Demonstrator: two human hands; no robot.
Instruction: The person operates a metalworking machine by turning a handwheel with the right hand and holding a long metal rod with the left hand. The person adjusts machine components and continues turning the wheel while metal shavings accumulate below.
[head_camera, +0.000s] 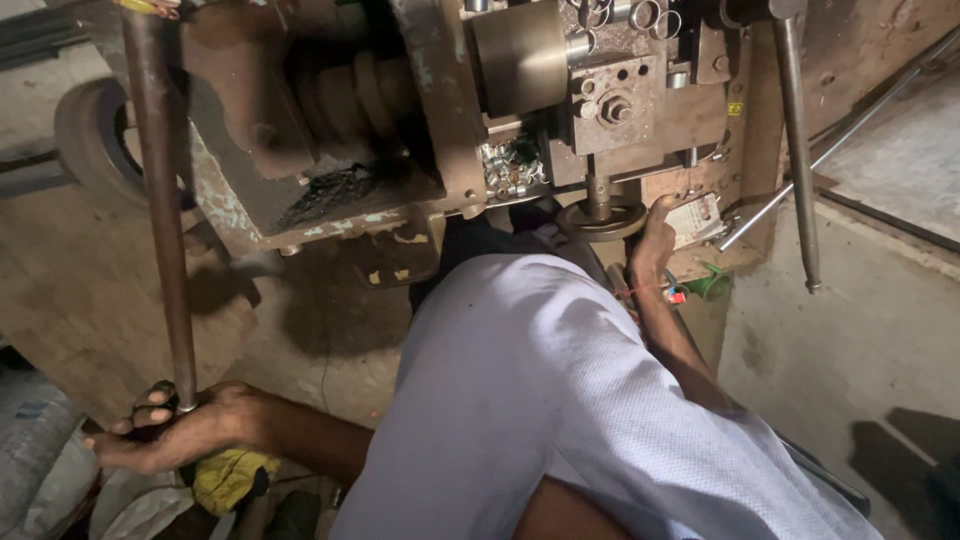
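I look down at an old metal lathe (400, 130) with worn paint. My left hand (170, 428) is closed around the lower end of a long brown steel rod (160, 200) that rises up past the machine's left side. My right hand (655, 232) reaches forward and rests against the round handwheel (600, 218) under the carriage; its fingers are partly hidden. A shiny cylindrical chuck (520, 55) sits at the top centre. My light shirt (560, 400) fills the lower middle.
A tray of small metal nuts (512, 168) lies on the machine. A thin steel bar (797, 150) hangs at the right, another slants behind it. A tyre (95, 135) stands at the left. Yellow cloth (232, 478) and sacks lie lower left. A green object (712, 283) sits near my right wrist.
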